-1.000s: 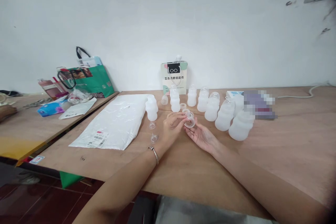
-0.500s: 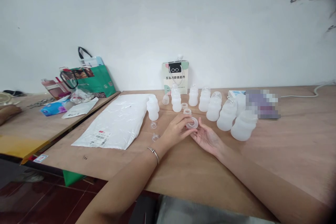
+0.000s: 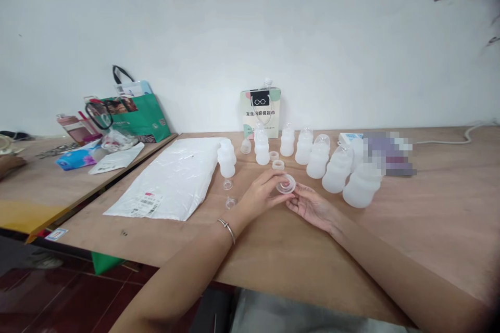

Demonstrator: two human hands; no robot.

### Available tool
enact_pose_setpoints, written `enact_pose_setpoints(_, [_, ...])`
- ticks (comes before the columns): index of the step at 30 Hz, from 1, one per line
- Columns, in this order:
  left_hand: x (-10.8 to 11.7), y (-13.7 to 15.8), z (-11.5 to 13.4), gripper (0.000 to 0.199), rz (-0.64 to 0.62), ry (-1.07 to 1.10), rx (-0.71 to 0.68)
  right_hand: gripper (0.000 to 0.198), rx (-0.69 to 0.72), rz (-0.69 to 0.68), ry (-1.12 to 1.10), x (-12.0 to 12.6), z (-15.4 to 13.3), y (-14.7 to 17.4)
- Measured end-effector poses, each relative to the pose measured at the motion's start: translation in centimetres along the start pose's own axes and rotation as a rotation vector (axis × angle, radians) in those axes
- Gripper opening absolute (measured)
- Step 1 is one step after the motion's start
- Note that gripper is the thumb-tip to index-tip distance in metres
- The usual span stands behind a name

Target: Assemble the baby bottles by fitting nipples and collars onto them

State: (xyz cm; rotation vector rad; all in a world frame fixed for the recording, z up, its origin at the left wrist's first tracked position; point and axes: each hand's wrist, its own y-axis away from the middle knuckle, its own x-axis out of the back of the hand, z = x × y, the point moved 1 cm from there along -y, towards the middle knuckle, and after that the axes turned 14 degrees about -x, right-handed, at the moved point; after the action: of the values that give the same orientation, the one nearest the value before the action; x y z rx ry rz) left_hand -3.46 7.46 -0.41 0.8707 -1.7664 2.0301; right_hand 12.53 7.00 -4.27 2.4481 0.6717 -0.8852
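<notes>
My left hand point(image 3: 261, 191) pinches a translucent bottle collar ring point(image 3: 288, 184) between thumb and fingers. Whether a nipple sits inside the ring is too small to tell. At the ring's right edge, the thumb and fingertips of my right hand point(image 3: 314, 207) are closed on it. Just beyond my hands lie two more rings, a nearer collar point(image 3: 278, 165) and a farther collar point(image 3: 273, 156). Left of my left wrist are two clear nipples, one nearer point(image 3: 230, 202) and one farther point(image 3: 227, 184). A white feeding bottle point(image 3: 226, 158) stands behind them.
Several capped frosted bottles point(image 3: 317, 158) curve along the right and back. A white plastic mailer point(image 3: 164, 177) covers the left of the table. Behind stand a paper bag point(image 3: 261, 114) and, at the far left, a green bag point(image 3: 150, 119). Another person's hand point(image 3: 11, 165) rests at the left edge.
My right hand has shifted slightly, its fingers now more curled at the ring's edge. My left hand keeps its hold on the ring. The view has shifted a little.
</notes>
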Motion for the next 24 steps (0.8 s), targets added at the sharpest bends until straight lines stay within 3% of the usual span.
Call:
enact_pose_setpoints(5, [0.2,-0.2,0.4,0.028,-0.076,0.017,0.051,0.012,0.021,0.034,0.049,-0.1,-0.2,-0.1])
enact_pose_setpoints(10, [0.4,-0.3,0.6,0.055,-0.117,-0.025,0.169,0.015,0.041,0.068,0.111,0.4,-0.1,-0.4])
enact_pose_setpoints(16, [-0.2,-0.5,0.9,0.043,-0.104,0.090,0.268,0.016,0.026,0.117,0.147,0.0,0.0,-1.1])
enact_pose_setpoints(24, [-0.7,-0.7,0.9,0.038,-0.070,0.009,0.319,0.018,0.070,0.169,0.143,0.0,0.0,-1.6])
